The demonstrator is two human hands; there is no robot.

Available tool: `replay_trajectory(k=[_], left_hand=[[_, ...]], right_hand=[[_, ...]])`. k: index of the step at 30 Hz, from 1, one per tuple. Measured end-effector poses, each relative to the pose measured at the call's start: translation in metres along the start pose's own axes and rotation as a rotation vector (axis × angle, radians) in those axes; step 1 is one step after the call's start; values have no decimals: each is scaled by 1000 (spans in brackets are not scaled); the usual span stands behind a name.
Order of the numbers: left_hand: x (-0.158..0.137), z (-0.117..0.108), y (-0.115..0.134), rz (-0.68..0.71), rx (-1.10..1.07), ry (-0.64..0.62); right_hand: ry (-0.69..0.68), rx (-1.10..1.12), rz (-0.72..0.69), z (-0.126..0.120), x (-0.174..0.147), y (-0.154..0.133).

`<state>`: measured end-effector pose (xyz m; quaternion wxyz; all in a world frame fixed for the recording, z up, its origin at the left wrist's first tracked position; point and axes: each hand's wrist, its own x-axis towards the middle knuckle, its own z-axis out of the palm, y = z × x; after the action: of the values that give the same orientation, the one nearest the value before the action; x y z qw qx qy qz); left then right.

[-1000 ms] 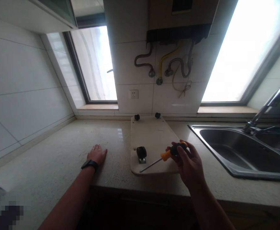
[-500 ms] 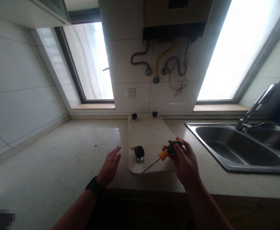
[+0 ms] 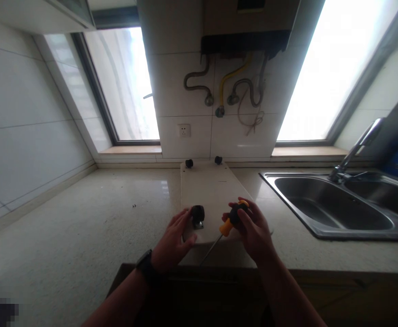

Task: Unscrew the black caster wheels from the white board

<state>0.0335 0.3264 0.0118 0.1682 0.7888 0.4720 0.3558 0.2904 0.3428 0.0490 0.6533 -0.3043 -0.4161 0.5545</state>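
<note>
A pale board [image 3: 206,188] lies flat on the countertop. Its near left corner carries a black caster wheel [image 3: 197,213] on a metal plate, and two more casters [image 3: 189,163] [image 3: 218,160] stand at its far end. My left hand [image 3: 171,240] rests over the board's left edge, right beside the near caster. Its fingers are stretched out, with the thumb apart. In my right hand [image 3: 256,231] is a yellow and black screwdriver [image 3: 228,223], gripped by its handle above the board's right side. The shaft points down and left past the board's front edge.
Small dark screws [image 3: 134,206] lie on the countertop [image 3: 117,218] to the left. On the right is a double steel sink [image 3: 321,209] with a tap [image 3: 357,150]. Behind the board rises a tiled wall with a socket [image 3: 184,131] and hoses [image 3: 221,91] under a boiler.
My left hand has moved right, from the bare counter onto the board's edge beside the near caster. The screwdriver has shifted slightly left and its shaft points more steeply down.
</note>
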Motion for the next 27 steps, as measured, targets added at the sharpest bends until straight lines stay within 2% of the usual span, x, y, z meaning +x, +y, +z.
replay_trajectory(k=[6, 15, 27], left_hand=[[-1, 1, 0, 60, 70, -92], [-20, 25, -13, 123, 85, -34], [-23, 31, -28, 153, 101, -55]], right_hand=[[-22, -45, 35, -1, -9, 7], [-55, -81, 109, -17, -22, 27], [-69, -87, 116, -19, -25, 31]])
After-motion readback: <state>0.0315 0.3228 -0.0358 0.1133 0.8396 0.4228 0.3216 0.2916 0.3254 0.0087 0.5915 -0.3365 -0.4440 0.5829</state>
